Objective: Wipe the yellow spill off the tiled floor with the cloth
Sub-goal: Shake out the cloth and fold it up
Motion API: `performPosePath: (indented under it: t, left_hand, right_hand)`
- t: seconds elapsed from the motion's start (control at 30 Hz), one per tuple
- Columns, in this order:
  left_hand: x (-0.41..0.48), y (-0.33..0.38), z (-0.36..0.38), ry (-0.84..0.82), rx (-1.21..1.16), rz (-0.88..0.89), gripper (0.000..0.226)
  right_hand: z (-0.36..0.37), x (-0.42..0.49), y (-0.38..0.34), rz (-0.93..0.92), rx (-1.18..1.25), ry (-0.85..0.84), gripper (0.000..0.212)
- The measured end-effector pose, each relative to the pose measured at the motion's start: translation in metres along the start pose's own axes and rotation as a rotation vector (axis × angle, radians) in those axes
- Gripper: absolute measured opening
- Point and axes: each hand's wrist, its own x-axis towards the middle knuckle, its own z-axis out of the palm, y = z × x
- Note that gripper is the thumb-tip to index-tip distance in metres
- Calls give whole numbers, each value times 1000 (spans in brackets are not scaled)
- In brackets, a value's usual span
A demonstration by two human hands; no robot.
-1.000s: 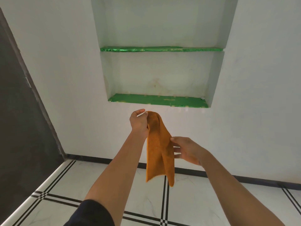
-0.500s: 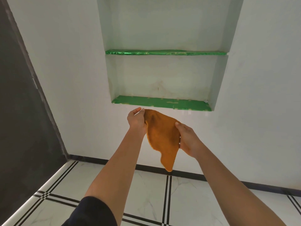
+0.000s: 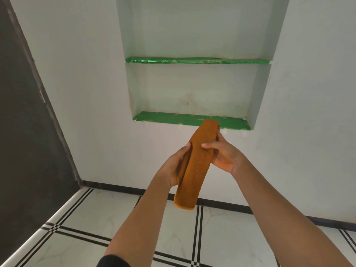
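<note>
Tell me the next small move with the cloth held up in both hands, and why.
Probably lower the orange cloth toward the tiled floor and look down to find the yellow spill. The left hand and right hand grip it folded into a long strip, high in front of the wall niche, and none shows in this view.

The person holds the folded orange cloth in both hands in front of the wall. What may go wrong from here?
1. The yellow spill is not in view on the tiled floor; the person might step into it before finding it.
2. The lower end of the cloth hangs free below the left hand and the right hand, so the fold may open or the cloth may slip on the way down.
</note>
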Motion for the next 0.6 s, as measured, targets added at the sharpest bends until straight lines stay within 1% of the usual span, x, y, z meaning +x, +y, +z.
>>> performPosePath:
  t: [0.03,0.1,0.13,0.2,0.23,0.27,0.33,0.4,0.43,0.5,0.57,0.6]
  left_hand:
    - [2,1,-3,40,-9,46,47]
    - [4,5,-6,142,-65,129,67]
    - [4,7,-7,197,-76,161,70]
    - [4,12,-7,266,-24,211,59]
    - [5,14,-7,273,11,233,54]
    - [4,18,-7,278,43,252,51]
    - [4,24,-12,275,106,275,46]
    - [5,29,-18,246,222,284,40]
    - [5,30,-20,239,304,286,36]
    - [6,31,-22,261,422,309,28]
    - [7,31,-22,289,463,348,27]
    - [8,32,-22,274,481,357,30]
  right_hand:
    - [-3,0,0,23,-35,-13,75]
    - [-8,-1,0,102,-147,-6,83]
    - [-11,-1,1,150,-215,21,86]
    - [-15,-1,2,220,-323,122,89]
    - [-17,-1,2,221,-338,173,87]
    - [-19,0,2,195,-303,215,84]
    - [-23,1,0,117,-155,298,67]
    - [-23,0,-1,74,-123,359,50]
    - [-23,-1,-1,71,-151,362,45]
    - [-20,-2,-1,58,-174,316,41]
    - [-17,-1,-2,33,-168,253,46]
    - [-16,0,-3,12,-211,237,52]
